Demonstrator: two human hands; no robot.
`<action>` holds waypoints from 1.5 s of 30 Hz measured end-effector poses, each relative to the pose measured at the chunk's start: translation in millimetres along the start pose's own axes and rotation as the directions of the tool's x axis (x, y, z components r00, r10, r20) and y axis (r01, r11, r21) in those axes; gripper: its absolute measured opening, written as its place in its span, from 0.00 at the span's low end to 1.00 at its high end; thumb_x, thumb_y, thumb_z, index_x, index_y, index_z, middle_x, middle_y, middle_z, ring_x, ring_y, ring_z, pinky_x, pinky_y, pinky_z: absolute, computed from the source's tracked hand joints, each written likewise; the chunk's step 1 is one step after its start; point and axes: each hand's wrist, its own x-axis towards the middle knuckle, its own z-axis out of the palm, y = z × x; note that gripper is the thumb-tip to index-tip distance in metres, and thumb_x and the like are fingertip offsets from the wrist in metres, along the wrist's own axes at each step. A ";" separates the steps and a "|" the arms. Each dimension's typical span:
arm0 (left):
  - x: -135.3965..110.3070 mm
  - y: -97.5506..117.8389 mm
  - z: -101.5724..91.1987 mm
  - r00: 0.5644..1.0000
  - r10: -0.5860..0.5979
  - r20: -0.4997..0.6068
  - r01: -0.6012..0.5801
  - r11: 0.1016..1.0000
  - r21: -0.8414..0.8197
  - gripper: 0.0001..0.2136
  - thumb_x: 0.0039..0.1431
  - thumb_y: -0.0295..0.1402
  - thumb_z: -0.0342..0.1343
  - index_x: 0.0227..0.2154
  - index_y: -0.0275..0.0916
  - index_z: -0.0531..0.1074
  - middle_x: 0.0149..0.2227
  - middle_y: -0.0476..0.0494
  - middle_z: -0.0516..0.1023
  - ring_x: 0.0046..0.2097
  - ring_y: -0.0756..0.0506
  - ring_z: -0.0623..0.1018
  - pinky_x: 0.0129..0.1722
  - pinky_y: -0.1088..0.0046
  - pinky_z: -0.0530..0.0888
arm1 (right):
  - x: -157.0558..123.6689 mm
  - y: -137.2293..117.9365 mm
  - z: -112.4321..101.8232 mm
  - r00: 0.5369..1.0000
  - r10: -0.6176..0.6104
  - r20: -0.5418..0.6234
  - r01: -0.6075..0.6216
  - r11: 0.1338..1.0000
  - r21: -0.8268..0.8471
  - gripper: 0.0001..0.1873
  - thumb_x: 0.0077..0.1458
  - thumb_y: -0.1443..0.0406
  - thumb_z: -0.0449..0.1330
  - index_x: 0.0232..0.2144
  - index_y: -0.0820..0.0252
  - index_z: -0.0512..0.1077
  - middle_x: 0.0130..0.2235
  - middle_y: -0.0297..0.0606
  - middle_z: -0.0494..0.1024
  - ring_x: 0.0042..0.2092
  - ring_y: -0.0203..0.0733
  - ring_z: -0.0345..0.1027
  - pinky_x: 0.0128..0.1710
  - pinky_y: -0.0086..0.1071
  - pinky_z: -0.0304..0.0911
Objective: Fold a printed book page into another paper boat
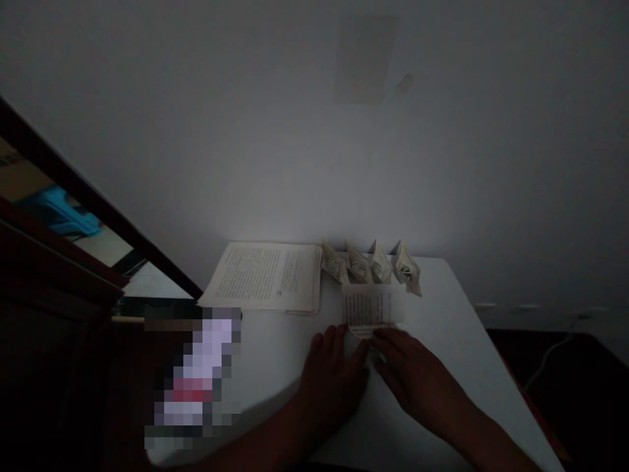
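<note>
A printed sheet of paper [367, 308], partly folded, lies on the white table [442, 328]. Both of my hands rest on its near edge. My left hand [334, 377] lies flat with its fingers stretched toward the paper's lower left corner. My right hand [410, 373] presses its fingertips on the lower right part of the fold. Just behind the sheet stand several small folded paper shapes [373, 262] in a row against the wall.
A stack of printed pages [265, 275] lies at the table's back left. A blurred-out patch [196, 377] covers the table's left edge. Dark wooden furniture [59, 295] stands at left. A white cable [550, 357] runs on the dark floor at right.
</note>
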 end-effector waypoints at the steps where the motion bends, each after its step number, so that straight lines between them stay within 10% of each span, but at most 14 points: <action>1: -0.4 -0.1 0.6 1.000 -0.002 -0.001 0.002 1.000 0.001 0.20 0.56 0.36 0.51 0.52 0.46 0.63 0.54 0.35 0.65 0.53 0.34 0.65 0.48 0.51 0.64 | -0.5 0.7 2.4 1.000 -0.003 0.004 0.003 1.000 -0.009 0.17 0.57 0.66 0.51 0.49 0.58 0.68 0.52 0.43 0.70 0.53 0.47 0.62 0.54 0.44 0.57; 14: 7.7 -5.8 -11.3 0.999 -0.041 0.025 0.045 0.982 -0.181 0.17 0.56 0.39 0.50 0.47 0.41 0.67 0.51 0.36 0.66 0.53 0.36 0.64 0.50 0.51 0.61 | -7.2 32.5 -5.7 0.974 0.195 -0.113 -0.177 0.972 0.152 0.15 0.58 0.58 0.51 0.44 0.57 0.70 0.48 0.43 0.73 0.51 0.47 0.64 0.52 0.43 0.59; 25: 17.4 -22.1 -2.8 0.981 -0.163 -0.105 0.116 0.926 -0.358 0.13 0.53 0.29 0.51 0.43 0.37 0.66 0.45 0.38 0.69 0.48 0.40 0.68 0.48 0.57 0.65 | 9.0 35.5 -9.6 0.793 0.594 -0.137 -0.513 0.771 0.377 0.22 0.51 0.51 0.54 0.41 0.59 0.69 0.32 0.38 0.78 0.30 0.41 0.71 0.32 0.33 0.66; 40: 31.9 -33.8 9.4 0.932 -0.358 -0.056 0.286 0.822 -0.493 0.22 0.49 0.28 0.56 0.49 0.39 0.61 0.40 0.45 0.73 0.43 0.44 0.71 0.46 0.61 0.66 | 10.5 45.6 4.4 0.824 0.553 -0.124 -0.444 0.765 0.467 0.22 0.50 0.56 0.56 0.46 0.58 0.67 0.35 0.37 0.78 0.33 0.41 0.72 0.35 0.32 0.66; 45: 29.6 -37.8 12.1 0.923 -0.385 -0.008 0.327 0.793 -0.514 0.28 0.46 0.27 0.58 0.52 0.41 0.59 0.37 0.46 0.73 0.42 0.44 0.71 0.43 0.63 0.68 | 9.2 45.1 5.0 0.845 0.518 -0.133 -0.399 0.776 0.489 0.12 0.49 0.56 0.57 0.32 0.58 0.70 0.27 0.35 0.75 0.30 0.41 0.70 0.34 0.30 0.65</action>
